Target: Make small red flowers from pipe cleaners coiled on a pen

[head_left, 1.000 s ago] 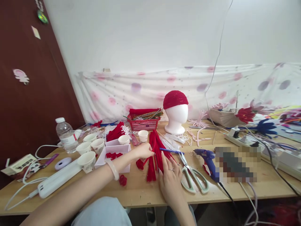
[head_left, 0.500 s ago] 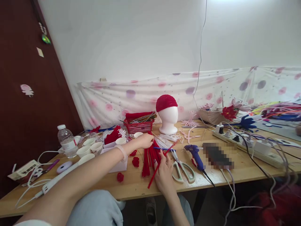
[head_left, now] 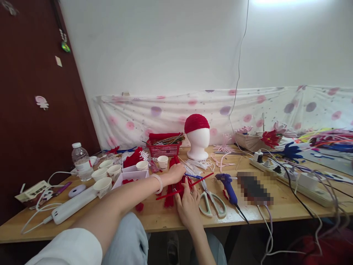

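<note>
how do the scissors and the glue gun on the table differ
The scissors have pale green handles and metal blades; the glue gun has a blue body. The glue gun trails a black cord, while the scissors have none. The scissors lie nearer the right hand than the glue gun does. Both lie on the table.

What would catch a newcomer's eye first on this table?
Probably the white mannequin head in its deep-red cap, standing toward the back of the table. Nearer, a red chenille stem slants by the right hand, and a blue-violet glue gun lies right of the scissors.
</note>
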A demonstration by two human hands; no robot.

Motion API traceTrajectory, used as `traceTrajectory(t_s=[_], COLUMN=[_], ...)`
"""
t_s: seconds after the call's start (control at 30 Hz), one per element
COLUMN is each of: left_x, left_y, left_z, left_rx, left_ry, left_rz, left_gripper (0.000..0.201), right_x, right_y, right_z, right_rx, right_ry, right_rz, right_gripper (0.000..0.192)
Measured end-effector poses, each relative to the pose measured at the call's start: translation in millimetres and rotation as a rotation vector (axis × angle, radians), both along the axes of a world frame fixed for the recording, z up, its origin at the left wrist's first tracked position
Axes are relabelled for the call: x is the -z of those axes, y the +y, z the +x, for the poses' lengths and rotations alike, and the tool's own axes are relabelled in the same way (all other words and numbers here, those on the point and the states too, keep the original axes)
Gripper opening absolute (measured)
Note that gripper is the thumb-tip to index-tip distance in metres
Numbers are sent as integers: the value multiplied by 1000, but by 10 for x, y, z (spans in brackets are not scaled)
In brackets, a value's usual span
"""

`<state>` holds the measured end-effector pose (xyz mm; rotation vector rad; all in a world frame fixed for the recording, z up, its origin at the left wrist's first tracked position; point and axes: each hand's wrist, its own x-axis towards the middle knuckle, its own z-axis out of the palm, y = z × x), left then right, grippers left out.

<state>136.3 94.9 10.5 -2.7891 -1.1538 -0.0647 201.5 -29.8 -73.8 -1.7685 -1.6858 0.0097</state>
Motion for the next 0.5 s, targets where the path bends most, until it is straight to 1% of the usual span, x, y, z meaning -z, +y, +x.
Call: traceTrajectory(t_s=[0.1, 0.17, 0.23, 0.33, 0.4, 0.5], left_x=[-101, -191, -287, -394, -407, -331], left_y=[-10, -9, -1, 11, -3, -77], left_z=[1, -53, -157, -387, -567, -835], left_rx=[3, -6, -26, -53, -53, -39], left_ry=[-33, -87, -167, -323, -429, -564], left_rz=[-3, -12, -32, -95, -156, -250], left_gripper=[36, 36, 36, 36, 36, 31], right_x=[7, 20, 46, 112, 164, 212], right_y=[-16, -17, -4, 33, 51, 44], right_z=[12, 23, 40, 76, 101, 142], right_rx=[-10, -18, -21, -38, -46, -38], right_ry=[-5, -35, -82, -162, -192, -172], right_rz=[44, 55, 48, 56, 96, 217], right_gripper=[47, 47, 49, 52, 54, 60])
